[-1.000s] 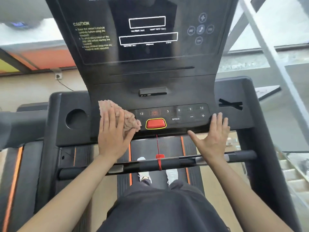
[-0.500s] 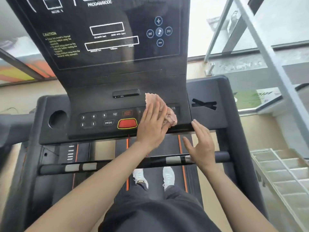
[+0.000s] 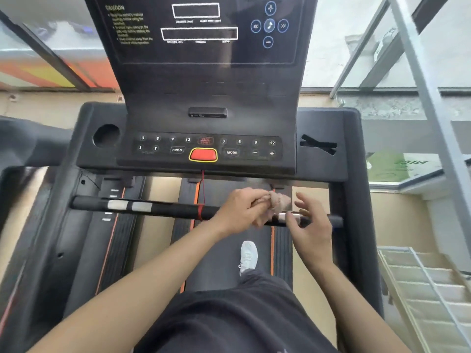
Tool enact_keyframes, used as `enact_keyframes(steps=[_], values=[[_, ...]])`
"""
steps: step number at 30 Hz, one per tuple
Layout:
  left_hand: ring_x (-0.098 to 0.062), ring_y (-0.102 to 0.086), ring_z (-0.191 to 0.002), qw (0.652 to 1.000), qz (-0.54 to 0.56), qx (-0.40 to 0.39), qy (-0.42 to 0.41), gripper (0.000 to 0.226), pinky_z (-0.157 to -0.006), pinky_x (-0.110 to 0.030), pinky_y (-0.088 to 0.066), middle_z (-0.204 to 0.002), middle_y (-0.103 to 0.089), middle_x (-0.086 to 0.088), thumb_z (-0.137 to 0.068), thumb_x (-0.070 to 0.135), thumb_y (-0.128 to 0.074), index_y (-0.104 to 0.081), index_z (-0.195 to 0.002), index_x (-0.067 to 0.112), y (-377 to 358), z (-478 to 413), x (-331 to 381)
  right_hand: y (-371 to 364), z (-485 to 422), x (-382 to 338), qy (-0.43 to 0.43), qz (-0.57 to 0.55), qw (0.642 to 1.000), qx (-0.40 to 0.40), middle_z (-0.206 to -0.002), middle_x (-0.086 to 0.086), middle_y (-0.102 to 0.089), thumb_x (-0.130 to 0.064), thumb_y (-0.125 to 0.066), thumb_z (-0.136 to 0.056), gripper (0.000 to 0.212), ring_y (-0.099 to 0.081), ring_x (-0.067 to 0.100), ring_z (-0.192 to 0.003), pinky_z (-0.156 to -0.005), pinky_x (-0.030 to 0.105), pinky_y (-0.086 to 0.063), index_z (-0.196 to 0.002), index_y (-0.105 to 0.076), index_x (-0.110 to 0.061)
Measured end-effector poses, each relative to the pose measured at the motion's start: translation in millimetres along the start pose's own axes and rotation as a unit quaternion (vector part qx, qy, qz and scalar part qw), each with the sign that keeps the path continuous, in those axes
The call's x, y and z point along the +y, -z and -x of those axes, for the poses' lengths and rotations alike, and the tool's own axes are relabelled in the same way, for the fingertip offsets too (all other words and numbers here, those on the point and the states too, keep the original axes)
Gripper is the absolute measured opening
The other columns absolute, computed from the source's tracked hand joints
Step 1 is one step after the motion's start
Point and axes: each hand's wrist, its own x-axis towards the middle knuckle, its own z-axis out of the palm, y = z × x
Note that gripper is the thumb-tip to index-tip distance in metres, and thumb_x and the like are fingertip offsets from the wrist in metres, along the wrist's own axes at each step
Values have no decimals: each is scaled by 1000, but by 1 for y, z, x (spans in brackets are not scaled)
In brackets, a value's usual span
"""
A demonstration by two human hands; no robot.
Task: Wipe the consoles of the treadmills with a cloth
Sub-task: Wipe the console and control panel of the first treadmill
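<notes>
My left hand [image 3: 240, 211] has come down off the console [image 3: 254, 123] and now bunches the crumpled, pinkish cloth [image 3: 277, 201] over the bar [image 3: 165, 208]. My right hand [image 3: 312, 228], also off the console, hovers beside it with its fingers loosely spread.

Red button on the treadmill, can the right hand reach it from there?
Probably yes. The right hand is open and holds nothing, just below the console by the handlebar. The red button sits up and to its left, uncovered. Only the left hand with the cloth lies close to that path.
</notes>
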Motion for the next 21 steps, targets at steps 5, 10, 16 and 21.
enact_keyframes(steps=[5, 10, 16, 21], values=[[-2, -67, -74, 966, 215, 106, 100, 16, -63, -20, -54, -88, -72, 5, -93, 24, -61, -70, -106, 22, 25, 97, -21, -39, 34, -43, 60, -29, 971, -228, -127, -6, -65, -31, -72, -81, 57, -66, 9, -113, -94, 26, -54, -135, -55, -33], [-26, -69, -64, 886, 349, 257, 167, 8, -51, -25, -51, -84, -75, 1, -91, 29, -65, -64, -98, 27, 26, 222, -44, -95, 101, -85, 114, -50, 905, -407, -117, -13, -71, -27, -74, -89, 52, -68, 12, -104, -94, 26, -53, -136, -56, -38], [-19, -67, -70, 752, 426, 449, 227, 17, -53, -28, -53, -93, -71, -13, -88, 17, -77, -61, -93, 20, -11, 396, -60, -159, 219, -132, 172, 1, 825, -538, -81, -3, -67, -33, -73, -86, 17, -59, 11, -75, -75, 18, -45, -91, -67, -18], [-5, -66, -91, 709, 329, 567, 259, 8, -83, -21, -48, -90, -71, 13, -88, 18, -72, -70, -95, 14, -53, 535, -61, -204, 335, -152, 199, 50, 744, -636, -66, -21, -55, -20, -80, -88, 29, -47, 2, -64, -63, 15, -38, -74, -54, -20]])
